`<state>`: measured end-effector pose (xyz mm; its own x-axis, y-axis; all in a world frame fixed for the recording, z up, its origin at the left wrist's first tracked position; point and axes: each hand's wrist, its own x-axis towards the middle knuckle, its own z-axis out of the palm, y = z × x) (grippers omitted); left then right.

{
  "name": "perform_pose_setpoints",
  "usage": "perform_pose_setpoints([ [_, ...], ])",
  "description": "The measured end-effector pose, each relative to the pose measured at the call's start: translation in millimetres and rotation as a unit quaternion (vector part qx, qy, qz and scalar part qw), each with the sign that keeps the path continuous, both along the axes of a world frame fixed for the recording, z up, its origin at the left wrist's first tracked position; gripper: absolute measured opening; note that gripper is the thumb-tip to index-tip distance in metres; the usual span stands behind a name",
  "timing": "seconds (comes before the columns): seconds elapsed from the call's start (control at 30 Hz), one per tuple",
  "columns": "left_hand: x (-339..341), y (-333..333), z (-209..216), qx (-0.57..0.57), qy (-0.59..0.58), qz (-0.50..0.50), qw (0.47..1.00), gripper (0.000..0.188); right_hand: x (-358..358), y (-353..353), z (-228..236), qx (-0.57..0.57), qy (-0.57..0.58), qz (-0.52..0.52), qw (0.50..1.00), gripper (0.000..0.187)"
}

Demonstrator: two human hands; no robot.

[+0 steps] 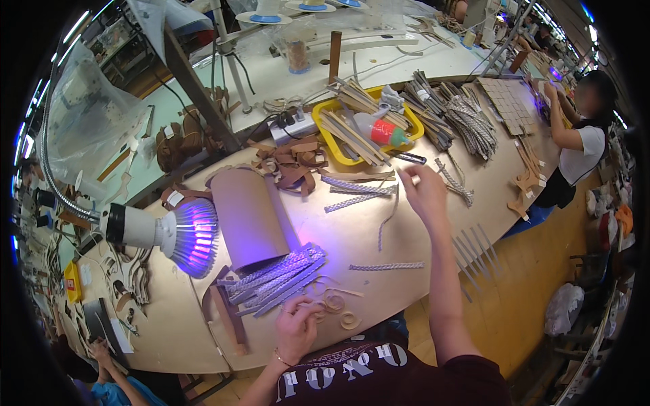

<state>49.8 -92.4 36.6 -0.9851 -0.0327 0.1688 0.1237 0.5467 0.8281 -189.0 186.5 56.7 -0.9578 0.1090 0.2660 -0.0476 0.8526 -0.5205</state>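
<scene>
Braids [276,281] lie gathered near left, loose braid [386,266] ungathered to their right; your left hand [296,331] and right hand [425,196] curl, cannot tell whether gripping.

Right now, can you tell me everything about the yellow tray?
The tray looks like plastic, with rounded corners and a raised rim. It sits upright on the table, beyond the right hand, which seems not to touch it. Long flat strips pile inside, some poking over the near edge. A bottle with a red label and green cap lies on top.
</scene>
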Motion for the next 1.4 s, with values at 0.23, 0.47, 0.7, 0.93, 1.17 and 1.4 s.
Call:
perform_pose_setpoints([
  [0.23,4,-6,7,0.022,0.068,0.070,0.995,0.023,-74,-55,-26,0.098,-0.043,-0.065,0.992,0.027],
  [0.47,-1,-7,13,0.037,0.064,0.044,0.996,0.021,-71,-52,-27,0.054,-0.011,-0.081,0.995,0.026],
  [0.7,-14,-3,17,0.050,0.114,0.045,0.991,0.021,-68,-53,-34,0.056,0.060,-0.030,0.996,0.022],
  [0.93,-16,-3,18,0.057,0.112,0.031,0.992,0.022,-69,-49,-42,0.079,0.002,-0.003,0.997,0.022],
  [1.17,-19,-3,14,0.049,0.124,0.022,0.991,0.021,-71,-43,-45,0.105,0.079,-0.021,0.991,0.029],
  [1.4,-22,6,19,0.057,0.096,-0.003,0.994,0.021,-71,-45,-34,0.057,0.032,-0.009,0.998,0.028],
])
